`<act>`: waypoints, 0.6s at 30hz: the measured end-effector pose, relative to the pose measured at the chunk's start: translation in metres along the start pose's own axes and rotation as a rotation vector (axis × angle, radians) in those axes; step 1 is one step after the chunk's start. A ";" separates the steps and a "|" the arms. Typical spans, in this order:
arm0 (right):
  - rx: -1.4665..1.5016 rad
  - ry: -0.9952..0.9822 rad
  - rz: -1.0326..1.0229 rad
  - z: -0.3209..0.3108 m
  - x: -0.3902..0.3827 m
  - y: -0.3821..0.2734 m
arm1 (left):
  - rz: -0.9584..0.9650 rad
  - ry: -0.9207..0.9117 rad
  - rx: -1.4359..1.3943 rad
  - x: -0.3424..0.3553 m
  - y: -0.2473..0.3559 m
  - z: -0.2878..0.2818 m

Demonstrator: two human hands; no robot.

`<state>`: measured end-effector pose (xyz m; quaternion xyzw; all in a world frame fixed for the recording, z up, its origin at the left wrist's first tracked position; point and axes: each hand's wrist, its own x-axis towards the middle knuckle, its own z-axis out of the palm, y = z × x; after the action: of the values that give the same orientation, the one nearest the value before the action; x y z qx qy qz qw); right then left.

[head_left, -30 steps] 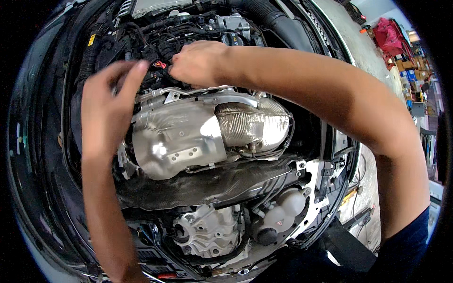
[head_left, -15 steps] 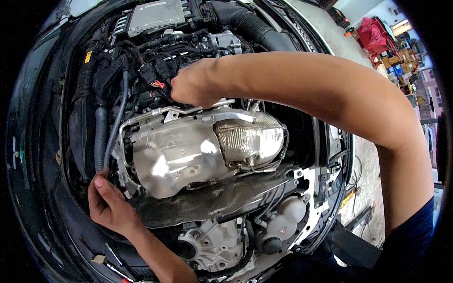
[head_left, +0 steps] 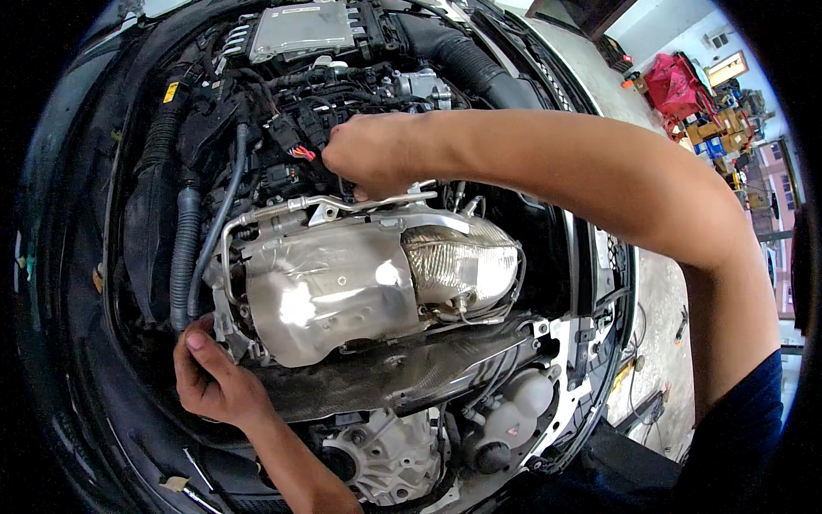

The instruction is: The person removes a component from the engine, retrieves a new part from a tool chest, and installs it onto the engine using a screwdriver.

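Note:
My left hand (head_left: 218, 373) is closed at the lower ends of two grey hoses (head_left: 188, 244) on the left of the engine bay, thumb bent over curled fingers; what it grips is unclear. My right hand (head_left: 364, 154) is curled among black wiring and connectors (head_left: 287, 133), beside a short bundle of red wires (head_left: 301, 152); its fingertips are hidden. A bright metal heat shield (head_left: 334, 300) spans the middle, with a thin metal pipe (head_left: 274, 210) above it. The open engine bay surrounds both hands.
A silver box (head_left: 300, 34) and black air duct (head_left: 462, 51) lie at the top. A translucent reservoir (head_left: 514, 411) and cast housing (head_left: 385, 454) are lower. Tools (head_left: 197, 480) rest at lower left. Right of the car are a red bundle (head_left: 676, 81) and boxes (head_left: 719, 128).
My left hand has moved from the upper-left wiring down to the hoses' lower ends. My right hand stays among the connectors. The engine appears slightly lower in view.

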<state>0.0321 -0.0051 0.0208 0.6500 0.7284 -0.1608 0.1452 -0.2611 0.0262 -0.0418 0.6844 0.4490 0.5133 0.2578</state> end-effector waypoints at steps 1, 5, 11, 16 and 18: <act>0.008 0.020 -0.007 0.001 0.000 0.001 | 0.019 0.010 0.001 0.000 0.000 0.000; 0.045 0.004 -0.009 0.000 0.002 0.006 | 0.010 -0.003 -0.075 0.001 0.002 0.000; 0.025 -0.042 0.002 0.003 0.010 0.002 | -0.001 0.009 -0.126 -0.002 0.006 0.005; 0.045 -0.029 -0.009 -0.001 0.006 0.006 | 0.016 0.034 -0.174 -0.001 0.010 0.008; 0.062 -0.056 0.000 -0.002 0.008 0.007 | -0.004 0.035 -0.196 -0.001 0.012 0.008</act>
<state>0.0380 0.0032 0.0192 0.6493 0.7187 -0.2017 0.1453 -0.2491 0.0201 -0.0354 0.6460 0.4024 0.5662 0.3164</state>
